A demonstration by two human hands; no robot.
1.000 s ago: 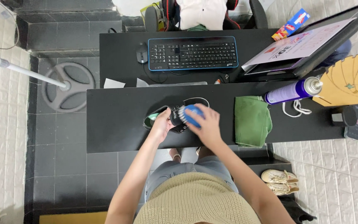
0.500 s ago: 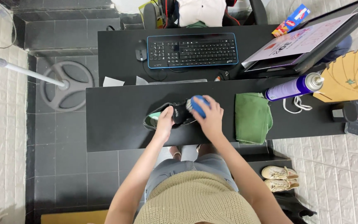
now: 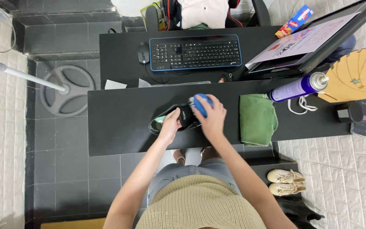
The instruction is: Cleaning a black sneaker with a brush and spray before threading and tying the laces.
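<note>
A black shoe (image 3: 178,118) with a pale green inside lies on the near black table (image 3: 119,118). My left hand (image 3: 169,127) grips the shoe at its middle and holds it down. My right hand (image 3: 210,114) is closed on a blue brush (image 3: 201,104) with light bristles, and the bristles press on the shoe's right end. Most of the shoe's far end is hidden under my right hand.
A folded green cloth (image 3: 257,118) lies right of the shoe, with a purple spray can (image 3: 299,87) beyond it. A keyboard (image 3: 195,52) and mouse (image 3: 143,53) sit on the far desk. A pair of pale shoes (image 3: 285,182) stands on the floor at right.
My right hand with the brush has shifted slightly along the shoe's right end. My left hand stays on the shoe.
</note>
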